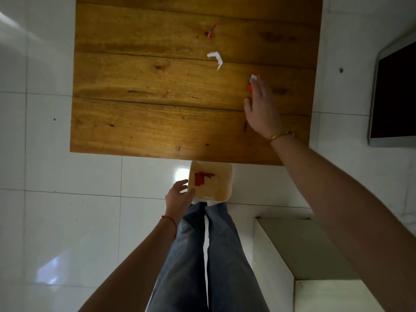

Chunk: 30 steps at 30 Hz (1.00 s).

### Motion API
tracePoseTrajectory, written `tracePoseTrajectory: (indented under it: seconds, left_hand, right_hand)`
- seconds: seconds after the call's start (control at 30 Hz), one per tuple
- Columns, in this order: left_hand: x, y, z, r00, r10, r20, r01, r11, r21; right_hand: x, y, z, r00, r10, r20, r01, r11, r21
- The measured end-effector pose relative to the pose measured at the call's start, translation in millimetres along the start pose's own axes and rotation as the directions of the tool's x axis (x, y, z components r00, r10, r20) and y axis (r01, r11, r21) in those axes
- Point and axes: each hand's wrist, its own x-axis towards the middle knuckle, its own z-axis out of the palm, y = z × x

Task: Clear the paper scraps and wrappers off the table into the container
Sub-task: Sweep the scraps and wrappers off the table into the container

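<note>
A wooden table [139, 91] carries three bits of litter. A red wrapper [211, 30] lies far back, a curled white paper scrap [216, 58] sits nearer, and a red-and-white wrapper [251, 82] lies at the right. My right hand [261, 109] reaches over the table with straight fingers, its fingertips at the red-and-white wrapper. My left hand [180, 194] holds the rim of a pale plastic container [221, 188] just below the table's near edge. Red scraps [201, 177] lie inside the container.
White tiled floor [45, 176] surrounds the table. A dark screen with a pale frame [396, 93] stands at the right. A white step or ledge [304, 248] is at the lower right. My legs in blue jeans [202, 255] stand below the container.
</note>
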Motion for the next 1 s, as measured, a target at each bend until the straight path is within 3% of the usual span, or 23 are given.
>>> tracePoseTrajectory:
  seconds: [0.1,0.23,0.4,0.53,0.63,0.73,0.87,1.0]
  left_hand:
    - [0.5,3.9,5.9,1.0,0.004,0.01,-0.004,1.0,0.004]
    - [-1.2,6.7,10.2,1.0,-0.006,0.018,0.006,1.0,-0.014]
    - [-6.2,8.4,9.8,1.0,-0.023,0.019,0.024,0.999,-0.024]
    - [-8.8,10.1,6.6,0.999,-0.04,0.02,0.04,0.999,-0.017]
    - [-11.2,11.0,4.3,0.998,-0.053,0.024,0.053,0.998,-0.015]
    - [-16.8,10.6,1.8,0.997,-0.069,0.031,0.07,0.997,-0.023]
    - [-34.1,7.3,-6.5,0.994,-0.095,0.045,0.096,0.995,-0.02]
    - [-57.6,8.7,-20.5,0.997,-0.07,0.039,0.07,0.998,-0.003]
  right_hand:
    - [11.7,6.2,-1.3,0.998,-0.021,0.065,0.023,0.999,-0.04]
    - [-22.6,-8.6,9.8,0.963,-0.235,0.132,0.242,0.969,-0.043]
    - [-111.1,-21.7,49.0,0.82,-0.478,0.314,0.515,0.856,-0.044]
    - [-159.0,-22.0,64.0,0.723,-0.554,0.413,0.575,0.814,0.086]
    - [-169.1,-20.5,60.6,0.745,-0.542,0.39,0.533,0.834,0.142]
    - [-169.3,-21.1,52.7,0.819,-0.479,0.315,0.462,0.877,0.131]
    - [-174.0,-23.5,38.0,0.924,-0.319,0.211,0.304,0.947,0.101]
    - [-192.2,-28.4,20.9,0.978,-0.158,0.134,0.14,0.981,0.133]
